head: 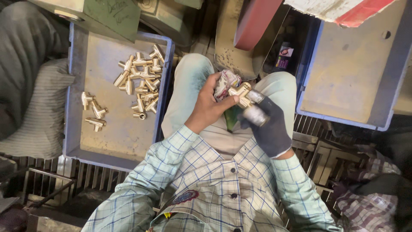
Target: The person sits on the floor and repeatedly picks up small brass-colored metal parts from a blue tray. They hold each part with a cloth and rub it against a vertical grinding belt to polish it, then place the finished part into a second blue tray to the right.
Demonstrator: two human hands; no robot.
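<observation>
My bare left hand (209,107) and my right hand (267,124), in a dark glove with taped fingertips, meet over my lap. Between them is a brass T-shaped fitting (241,94). The left hand pinches it together with a crumpled patterned cloth (226,82), thumb pressed on the fitting. The gloved right hand grips the fitting's lower end from the right. A blue tray (77,141) at my left holds a pile of several brass fittings (143,81) at its far side and three loose ones (95,112) near its left wall.
A second blue tray (343,116) sits at my right with a dusty floor. A metal chute with a red part (253,25) hangs above my knees. Metal grating (313,141) lies under both trays. A grey ribbed cushion (38,111) is at far left.
</observation>
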